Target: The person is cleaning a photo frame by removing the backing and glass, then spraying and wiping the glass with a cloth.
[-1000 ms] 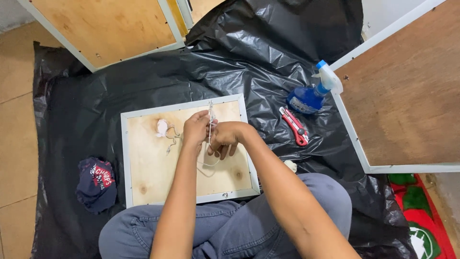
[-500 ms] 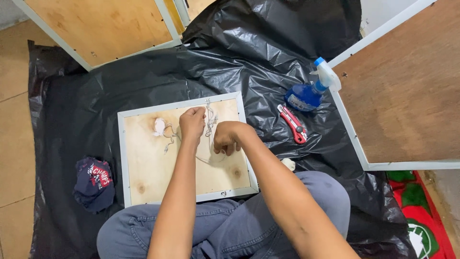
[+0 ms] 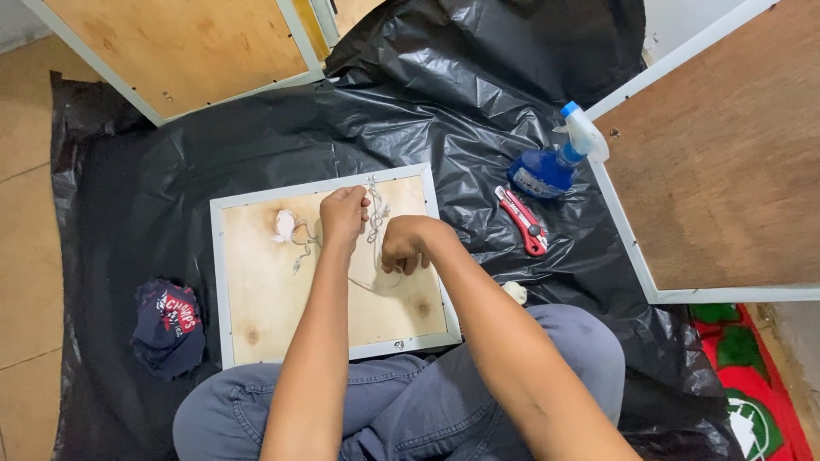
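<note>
Both hands, left hand (image 3: 343,215) and right hand (image 3: 404,245), pinch thin string (image 3: 374,205) over a framed wooden panel (image 3: 256,299) at centre frame.
Fingertips hidden; red utility knife (image 3: 523,221) and blue spray bottle (image 3: 557,162) lie at right.

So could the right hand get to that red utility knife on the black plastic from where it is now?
Probably yes. The red utility knife lies in the open on the black plastic sheet, just right of the wood panel, with nothing between it and the right hand. That hand is busy with the thin string, though.

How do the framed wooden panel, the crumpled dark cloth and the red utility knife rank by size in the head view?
1. framed wooden panel
2. crumpled dark cloth
3. red utility knife
</note>
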